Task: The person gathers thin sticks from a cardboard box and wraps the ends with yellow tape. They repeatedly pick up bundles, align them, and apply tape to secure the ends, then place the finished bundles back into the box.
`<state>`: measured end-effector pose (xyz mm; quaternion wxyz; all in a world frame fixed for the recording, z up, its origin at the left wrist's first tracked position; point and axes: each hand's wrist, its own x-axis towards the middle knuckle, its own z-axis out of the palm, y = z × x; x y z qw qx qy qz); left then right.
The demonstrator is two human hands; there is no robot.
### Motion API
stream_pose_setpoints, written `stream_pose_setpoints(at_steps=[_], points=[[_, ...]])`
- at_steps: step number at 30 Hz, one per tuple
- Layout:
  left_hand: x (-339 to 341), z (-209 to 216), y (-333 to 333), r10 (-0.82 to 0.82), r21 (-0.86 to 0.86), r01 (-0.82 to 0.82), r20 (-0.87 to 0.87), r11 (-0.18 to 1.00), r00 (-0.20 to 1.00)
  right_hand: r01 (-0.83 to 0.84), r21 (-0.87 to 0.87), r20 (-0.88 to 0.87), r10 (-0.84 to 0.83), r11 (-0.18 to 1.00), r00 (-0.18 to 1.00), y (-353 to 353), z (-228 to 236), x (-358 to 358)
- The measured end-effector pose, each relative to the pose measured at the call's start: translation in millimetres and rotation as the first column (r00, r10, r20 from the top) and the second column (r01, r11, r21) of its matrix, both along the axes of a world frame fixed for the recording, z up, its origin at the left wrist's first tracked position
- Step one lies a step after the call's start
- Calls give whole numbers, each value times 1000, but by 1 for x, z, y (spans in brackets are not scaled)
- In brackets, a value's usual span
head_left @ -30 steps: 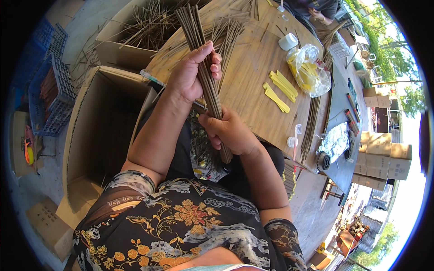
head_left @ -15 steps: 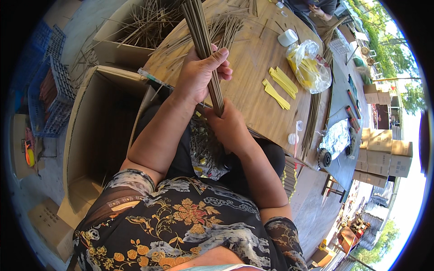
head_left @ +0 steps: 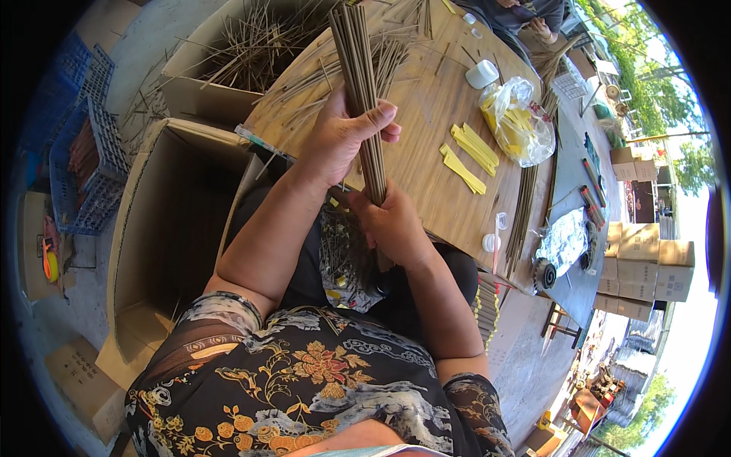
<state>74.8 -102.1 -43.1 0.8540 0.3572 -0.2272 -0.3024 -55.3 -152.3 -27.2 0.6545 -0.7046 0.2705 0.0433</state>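
A bundle of thin brown sticks (head_left: 356,57) stands nearly upright before me, its top leaning slightly left. My left hand (head_left: 346,135) wraps round its middle, thumb across the front. Lower down, my right hand (head_left: 392,225) grips the bottom end, with the sticks' lower tips hidden in it. Beyond the bundle, loose brown sticks (head_left: 304,95) lie scattered on the wooden table (head_left: 426,171). To the right are flat yellow strips (head_left: 474,148) in two small groups and a clear plastic bag (head_left: 518,126) of more yellow strips.
An open cardboard box (head_left: 183,206) stands at my left, and another box (head_left: 217,95) of tangled sticks is behind it. Blue crates (head_left: 95,171) stack at far left. A white jar (head_left: 481,74) sits on the table. Across it, another person's hand (head_left: 542,30) shows.
The bundle stands more upright, and its top has shifted right. Both hands have moved slightly right with it, the right hand also a little lower. The view has shifted slightly.
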Motion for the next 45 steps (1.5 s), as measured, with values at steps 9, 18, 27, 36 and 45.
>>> stream_pose_setpoints(at_steps=[9, 18, 27, 36, 45], points=[[2, 2, 3, -78, -24, 78, -23, 997, 997, -35, -30, 40, 37, 999, 999, -6, -3, -3], [13, -3, 5, -10, -131, -15, -183, 991, 983, -62, -215, -34, 56, 975, 998, -2, -13, -16], [8, 6, 6, -26, -148, 0, -176, 989, 984, -59, -137, -51, 52, 989, 997, 0, -14, -39], [-31, 16, 9, -154, -160, 105, -329, 981, 932, -72, 65, -58, 76, 995, 995, 14, 4, -78], [-88, 41, 29, -31, 90, 57, -272, 994, 962, -11, -510, 65, 52, 860, 997, 32, 7, -101]])
